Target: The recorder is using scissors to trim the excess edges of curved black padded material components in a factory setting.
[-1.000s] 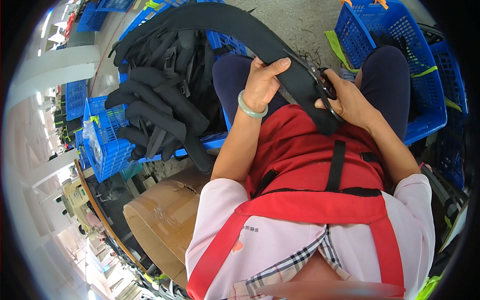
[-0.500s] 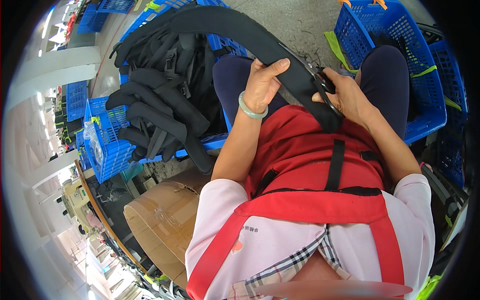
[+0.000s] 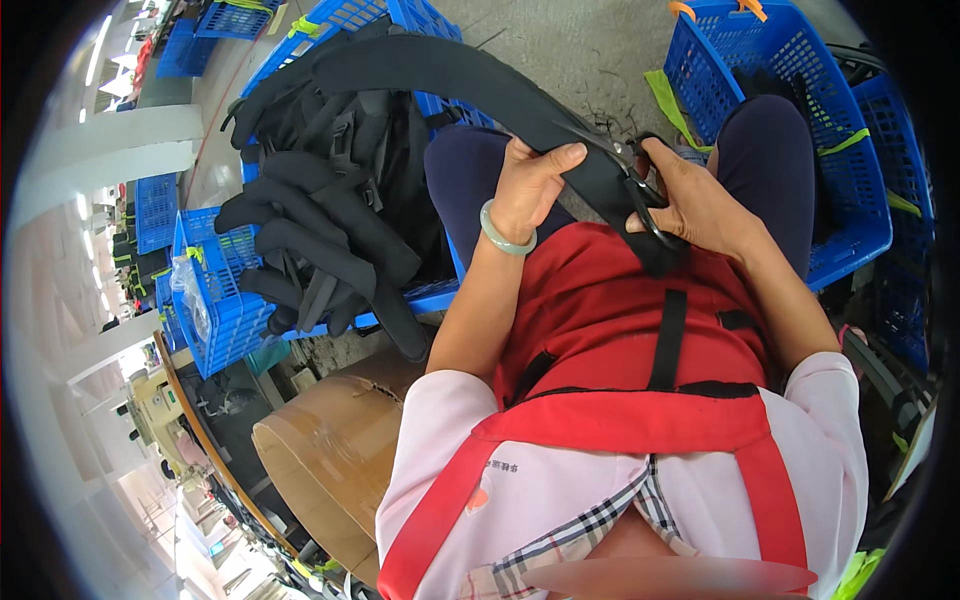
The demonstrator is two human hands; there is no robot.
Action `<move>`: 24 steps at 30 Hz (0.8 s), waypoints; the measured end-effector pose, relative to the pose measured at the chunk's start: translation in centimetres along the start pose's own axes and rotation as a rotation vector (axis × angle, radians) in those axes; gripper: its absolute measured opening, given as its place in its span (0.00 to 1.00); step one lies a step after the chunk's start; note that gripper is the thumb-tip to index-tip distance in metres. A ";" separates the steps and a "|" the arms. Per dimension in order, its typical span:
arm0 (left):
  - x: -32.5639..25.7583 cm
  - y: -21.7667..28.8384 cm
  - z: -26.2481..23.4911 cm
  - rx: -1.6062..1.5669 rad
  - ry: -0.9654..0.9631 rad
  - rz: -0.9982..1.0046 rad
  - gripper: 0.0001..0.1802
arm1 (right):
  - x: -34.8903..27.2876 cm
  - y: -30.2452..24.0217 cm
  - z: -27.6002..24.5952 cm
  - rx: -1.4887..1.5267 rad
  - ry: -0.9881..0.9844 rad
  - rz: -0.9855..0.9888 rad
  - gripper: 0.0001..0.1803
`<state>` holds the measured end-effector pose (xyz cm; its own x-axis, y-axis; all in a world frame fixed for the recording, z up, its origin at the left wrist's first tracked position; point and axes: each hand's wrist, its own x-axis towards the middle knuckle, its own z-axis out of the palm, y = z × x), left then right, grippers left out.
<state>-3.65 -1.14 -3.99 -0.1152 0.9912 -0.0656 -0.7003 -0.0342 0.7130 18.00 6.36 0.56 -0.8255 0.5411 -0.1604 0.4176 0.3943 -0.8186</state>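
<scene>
A long, curved black padded strap (image 3: 440,72) stretches from the crate on the left across to my lap. My left hand (image 3: 530,180) grips its near edge, thumb on top and fingers beneath. My right hand (image 3: 695,200) is closed around the black handles of a pair of scissors (image 3: 640,180). Their blades point left and lie along the strap's far edge, partly opened. The strap's near end rests on my red apron (image 3: 600,310). Whether the blades touch any thread is too small to tell.
At the left, a blue plastic crate (image 3: 425,300) is heaped with black padded straps (image 3: 320,225). Another blue crate (image 3: 850,215) with dark items stands beyond my right knee. A cardboard box (image 3: 320,440) sits near my left elbow, and dark scraps lie on the floor (image 3: 560,40).
The scissors have swung so their blades point more to the left across the strap, and look more opened. The strap's far part has shifted slightly left and down. Both hands keep their holds.
</scene>
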 end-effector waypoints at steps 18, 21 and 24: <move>0.0 0.7 -0.2 -0.048 0.001 0.024 0.11 | -1.0 0.2 -0.4 -0.007 -0.074 0.086 0.38; 0.1 0.5 -0.4 -0.055 0.007 0.017 0.11 | -1.1 0.6 0.5 0.014 0.058 0.059 0.36; 0.0 0.5 -0.5 -0.068 0.026 0.015 0.11 | -0.7 0.3 0.5 0.028 -0.012 0.068 0.32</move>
<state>-4.30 -1.25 -3.98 -0.1438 0.9868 -0.0740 -0.7444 -0.0586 0.6652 18.47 5.73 0.15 -0.7999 0.5570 -0.2231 0.4626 0.3357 -0.8205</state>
